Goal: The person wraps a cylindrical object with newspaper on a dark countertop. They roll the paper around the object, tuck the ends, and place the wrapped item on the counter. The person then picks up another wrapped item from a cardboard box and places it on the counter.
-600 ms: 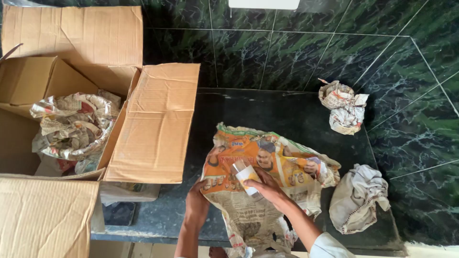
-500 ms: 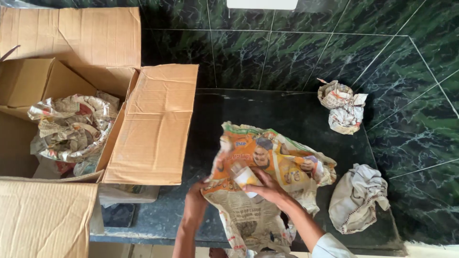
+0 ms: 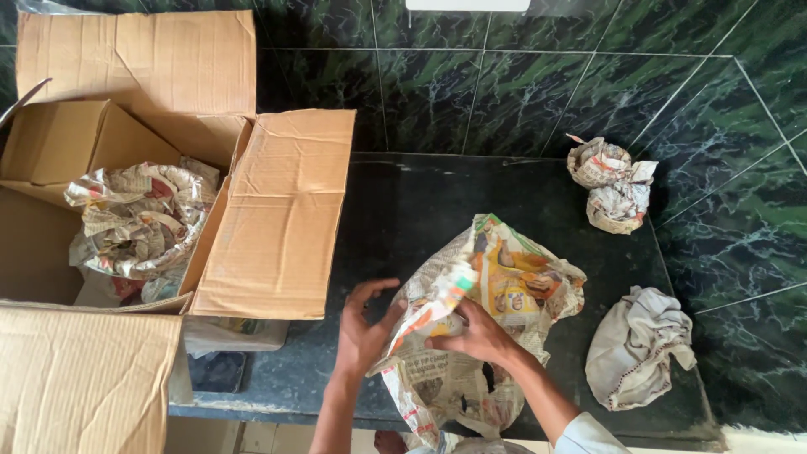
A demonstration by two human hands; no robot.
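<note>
Ahead of the left hand (image 3: 363, 334) the dark counter (image 3: 403, 210) lies bare up to the tiled wall (image 3: 504, 84), the widest open way. To its left the box flap (image 3: 277, 210) lies flat over the counter edge, and beyond it the open box (image 3: 50, 151) holds a paper bundle (image 3: 139, 219) with room around it. The right hand (image 3: 479, 336) is hemmed in by the crumpled newspaper (image 3: 504, 286), which rises between the two hands. Right of that hand a cloth (image 3: 639, 349) sits near, with a narrow bare strip between. Farther ahead on the right a paper ball (image 3: 609, 185) stands by the wall.
</note>
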